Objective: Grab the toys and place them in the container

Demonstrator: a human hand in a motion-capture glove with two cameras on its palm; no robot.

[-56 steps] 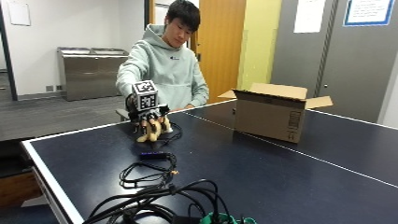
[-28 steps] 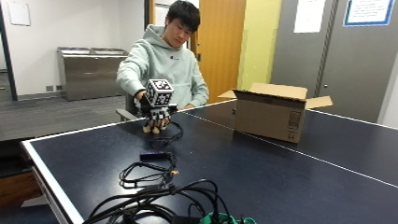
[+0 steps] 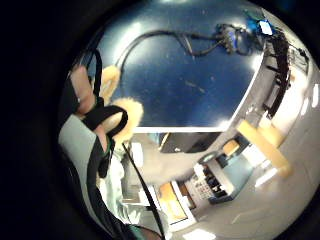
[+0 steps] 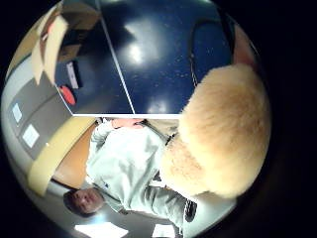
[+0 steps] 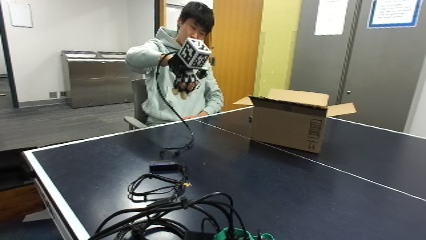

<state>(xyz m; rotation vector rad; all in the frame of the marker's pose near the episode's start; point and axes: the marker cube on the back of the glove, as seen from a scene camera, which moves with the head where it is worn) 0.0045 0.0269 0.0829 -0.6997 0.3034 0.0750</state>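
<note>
My gloved right hand (image 5: 184,74) is raised at chest height above the far side of the blue table (image 5: 266,190), left of the open cardboard box (image 5: 290,121). Its fingers curl round a tan plush toy (image 5: 180,90) that pokes out below the glove. The fluffy toy (image 4: 223,134) fills much of the thumb side palm view. In the little finger side palm view the tan plush (image 3: 120,117) shows between my strapped fingers (image 3: 82,95), high above the table.
A black cable (image 5: 174,125) hangs from the hand to the table. Coiled black cables (image 5: 160,185) and a small black device lie on the near left part. The box flaps stand open.
The hand has risen from the table top to chest height with the plush toy in it, moving towards the box side.
</note>
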